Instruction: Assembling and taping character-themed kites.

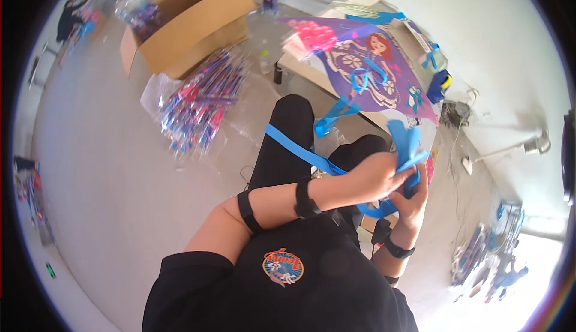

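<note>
My left hand (377,175) reaches across my lap with its fingers closed on a bundle of flat blue ribbon (404,140). Folded loops stick up above the fingers, and a long tail of the ribbon trails over my thigh to the left. Close beside it, my right hand (414,205) is bent round the same ribbon, with a loop hanging below. Fingers partly cover the spot where both hands meet. Just beyond them a purple kite-like sheet (336,62) printed with a red-haired figure lies over the table, with blue strips on it.
Ahead stands the table (300,68), with a pink bunch (315,37) and a blue-and-yellow item (440,86) at its right edge. An open cardboard box (201,32) and a heap of shiny wrapped packages (201,104) sit on the floor to the left.
</note>
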The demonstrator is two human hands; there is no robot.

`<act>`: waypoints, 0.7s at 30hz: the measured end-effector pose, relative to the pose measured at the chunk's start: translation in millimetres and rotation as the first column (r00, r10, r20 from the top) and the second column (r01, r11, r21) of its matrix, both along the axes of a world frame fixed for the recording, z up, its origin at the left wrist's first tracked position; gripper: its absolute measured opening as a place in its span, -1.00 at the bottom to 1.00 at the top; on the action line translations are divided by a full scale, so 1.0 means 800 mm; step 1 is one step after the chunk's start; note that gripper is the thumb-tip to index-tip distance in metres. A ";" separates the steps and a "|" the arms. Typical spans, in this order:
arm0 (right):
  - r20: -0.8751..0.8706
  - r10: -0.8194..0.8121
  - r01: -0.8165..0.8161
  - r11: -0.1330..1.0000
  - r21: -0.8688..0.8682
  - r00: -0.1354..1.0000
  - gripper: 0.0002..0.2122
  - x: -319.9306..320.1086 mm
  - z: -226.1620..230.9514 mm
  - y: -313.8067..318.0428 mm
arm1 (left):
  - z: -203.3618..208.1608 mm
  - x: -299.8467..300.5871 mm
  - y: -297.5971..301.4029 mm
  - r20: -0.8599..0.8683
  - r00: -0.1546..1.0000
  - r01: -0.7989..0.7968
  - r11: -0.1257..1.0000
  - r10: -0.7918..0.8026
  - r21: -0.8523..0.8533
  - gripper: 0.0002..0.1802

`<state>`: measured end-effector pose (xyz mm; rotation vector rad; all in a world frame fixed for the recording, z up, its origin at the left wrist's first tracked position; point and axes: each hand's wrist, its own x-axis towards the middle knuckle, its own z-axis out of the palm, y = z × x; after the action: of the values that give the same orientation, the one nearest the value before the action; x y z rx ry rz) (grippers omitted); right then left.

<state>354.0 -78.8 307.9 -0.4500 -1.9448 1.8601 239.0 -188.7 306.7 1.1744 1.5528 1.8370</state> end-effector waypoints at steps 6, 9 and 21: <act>0.085 -0.084 0.071 0.987 0.146 0.993 -0.46 0.004 -0.004 -0.007 | 0.004 0.006 0.002 -0.029 0.998 -0.049 0.999 0.048 -0.021 -0.82; 0.062 -0.163 0.151 0.974 0.167 0.985 -0.57 0.001 -0.019 -0.006 | -0.001 -0.002 0.006 0.039 0.999 -0.021 1.000 0.021 0.007 -0.81; 0.025 -0.537 0.536 0.835 -0.129 0.843 -0.93 0.014 0.011 0.042 | 0.029 -0.193 -0.136 0.645 0.746 -0.444 0.846 0.167 0.295 -0.72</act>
<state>365.3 -45.2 316.6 -0.9183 -1.4780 1.6065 84.9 -297.2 330.1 0.3780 1.0304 2.5538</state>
